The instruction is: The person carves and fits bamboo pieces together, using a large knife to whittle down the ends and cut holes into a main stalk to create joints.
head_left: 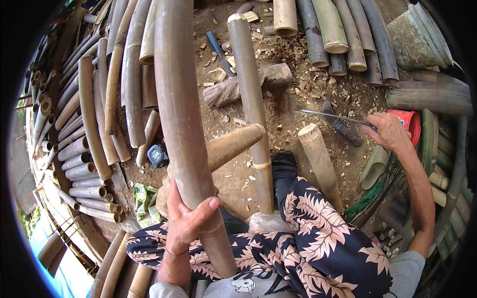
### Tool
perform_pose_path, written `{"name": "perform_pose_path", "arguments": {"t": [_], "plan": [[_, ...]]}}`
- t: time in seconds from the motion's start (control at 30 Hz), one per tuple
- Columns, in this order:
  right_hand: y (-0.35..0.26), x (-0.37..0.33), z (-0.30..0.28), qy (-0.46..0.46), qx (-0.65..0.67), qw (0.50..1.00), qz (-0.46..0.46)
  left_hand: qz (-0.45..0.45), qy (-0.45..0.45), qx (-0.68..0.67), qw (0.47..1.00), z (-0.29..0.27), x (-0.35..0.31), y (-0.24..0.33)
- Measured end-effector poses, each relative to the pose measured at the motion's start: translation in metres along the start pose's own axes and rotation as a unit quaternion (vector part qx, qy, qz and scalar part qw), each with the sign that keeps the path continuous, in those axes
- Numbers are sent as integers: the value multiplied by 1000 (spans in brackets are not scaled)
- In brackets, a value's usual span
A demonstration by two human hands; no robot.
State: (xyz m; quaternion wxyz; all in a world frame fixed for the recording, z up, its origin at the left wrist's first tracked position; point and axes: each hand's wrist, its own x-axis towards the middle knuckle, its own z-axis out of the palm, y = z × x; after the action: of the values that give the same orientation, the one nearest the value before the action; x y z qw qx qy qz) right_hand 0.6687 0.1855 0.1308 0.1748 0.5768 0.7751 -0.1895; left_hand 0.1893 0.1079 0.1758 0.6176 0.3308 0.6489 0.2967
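My left hand is wrapped around a thick bamboo pole, which slants from my lap up past the top of the view. Out to the right, my right hand is closed on a thin-bladed knife, its blade pointing left over the ground. Beside that hand is a red container. Beneath the blade lies a dark, worn piece that looks like a wooden handle. A short bamboo crosspiece reaches from behind the held pole to an upright bamboo post bound with a tie.
A rough log lies behind the post, near a blue-handled tool. Another bamboo piece stands by my knee. Stacked bamboo lines the left; a blue tape measure lies nearby. A dirty bucket sits far right.
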Motion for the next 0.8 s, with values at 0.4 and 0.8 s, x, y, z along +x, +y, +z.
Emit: {"name": "perform_pose_path", "arguments": {"t": [0.4, 0.8], "plan": [[-95, -147, 144, 236, 320, 898, 187, 227, 214, 495, 811, -53, 29, -53], [-147, -279, 215, 188, 469, 770, 391, 266, 411, 464, 739, -183, -26, 57]]}}
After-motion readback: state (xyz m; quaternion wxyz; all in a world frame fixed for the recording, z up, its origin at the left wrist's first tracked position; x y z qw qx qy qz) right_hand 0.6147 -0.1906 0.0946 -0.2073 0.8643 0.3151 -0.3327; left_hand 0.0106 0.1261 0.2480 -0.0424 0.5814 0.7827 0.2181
